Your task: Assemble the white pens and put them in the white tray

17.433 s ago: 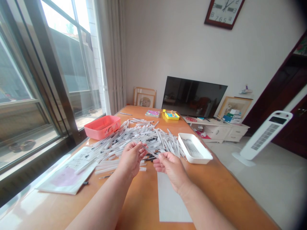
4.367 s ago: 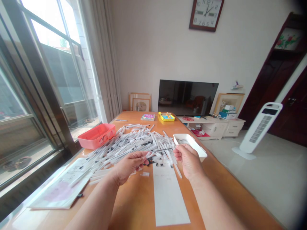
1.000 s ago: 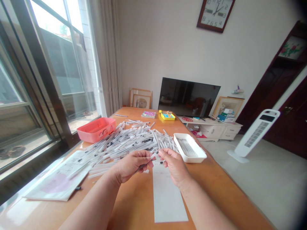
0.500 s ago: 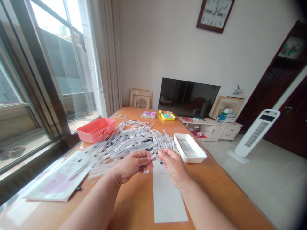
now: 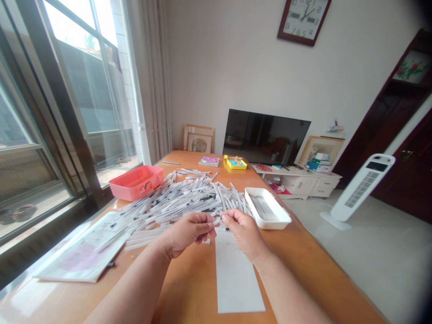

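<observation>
Slim translucent white plastic pen tubes [image 5: 189, 195], with small black parts among them, lie in a broad, loose heap across the middle of the brown wooden table [image 5: 303, 270], reaching toward its left edge. A pale paper booklet with a purple patch [image 5: 81, 254] rests flat near that left edge, some tubes lying over its upper right corner, and a small black plastic piece [image 5: 110, 264] sits just beside its right side. Farther up the left edge stands an open coral-red plastic box [image 5: 135, 192], next to the heap. The left hand [image 5: 191, 231] is at the near side of the heap, thumb and forefinger clamped on a short pale tube end [image 5: 216, 221]. Under and between the hands, a long white paper strip [image 5: 238, 274] runs toward the table's near edge. The right hand [image 5: 241, 227] almost meets the left, its thumb and forefinger pinched together on a tiny piece [image 5: 221, 215], too small to identify. To its right, near the right edge, an open white plastic box [image 5: 273, 224] holds a row of thin grey rods [image 5: 265, 207].
</observation>
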{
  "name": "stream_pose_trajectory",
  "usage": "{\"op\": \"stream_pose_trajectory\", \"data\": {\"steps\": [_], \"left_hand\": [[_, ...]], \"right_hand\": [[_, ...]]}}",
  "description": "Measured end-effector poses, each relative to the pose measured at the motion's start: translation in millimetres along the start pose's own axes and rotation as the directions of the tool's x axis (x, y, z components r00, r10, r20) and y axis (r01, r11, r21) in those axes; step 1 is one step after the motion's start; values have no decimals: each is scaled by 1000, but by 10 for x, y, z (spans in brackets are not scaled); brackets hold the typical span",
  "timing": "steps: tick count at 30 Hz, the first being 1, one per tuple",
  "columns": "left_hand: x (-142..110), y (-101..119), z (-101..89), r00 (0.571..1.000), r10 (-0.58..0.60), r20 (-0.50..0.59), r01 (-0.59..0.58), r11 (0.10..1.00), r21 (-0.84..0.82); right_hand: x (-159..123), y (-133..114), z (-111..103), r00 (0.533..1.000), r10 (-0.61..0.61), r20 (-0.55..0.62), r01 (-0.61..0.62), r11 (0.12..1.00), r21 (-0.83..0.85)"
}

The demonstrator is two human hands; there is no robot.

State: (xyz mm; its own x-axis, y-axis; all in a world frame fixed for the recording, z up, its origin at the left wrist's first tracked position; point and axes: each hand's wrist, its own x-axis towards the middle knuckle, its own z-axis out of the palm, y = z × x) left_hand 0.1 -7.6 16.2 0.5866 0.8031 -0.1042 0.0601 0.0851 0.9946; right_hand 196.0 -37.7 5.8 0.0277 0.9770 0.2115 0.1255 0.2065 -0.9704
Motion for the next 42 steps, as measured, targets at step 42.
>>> {"op": "stream_pose_trajectory", "data": {"steps": [42], "left_hand": [[12, -33, 96, 999, 29, -32, -22, 981, 190]], "right_hand": [[9, 59, -140, 998, -52, 46, 67, 897, -436]]}}
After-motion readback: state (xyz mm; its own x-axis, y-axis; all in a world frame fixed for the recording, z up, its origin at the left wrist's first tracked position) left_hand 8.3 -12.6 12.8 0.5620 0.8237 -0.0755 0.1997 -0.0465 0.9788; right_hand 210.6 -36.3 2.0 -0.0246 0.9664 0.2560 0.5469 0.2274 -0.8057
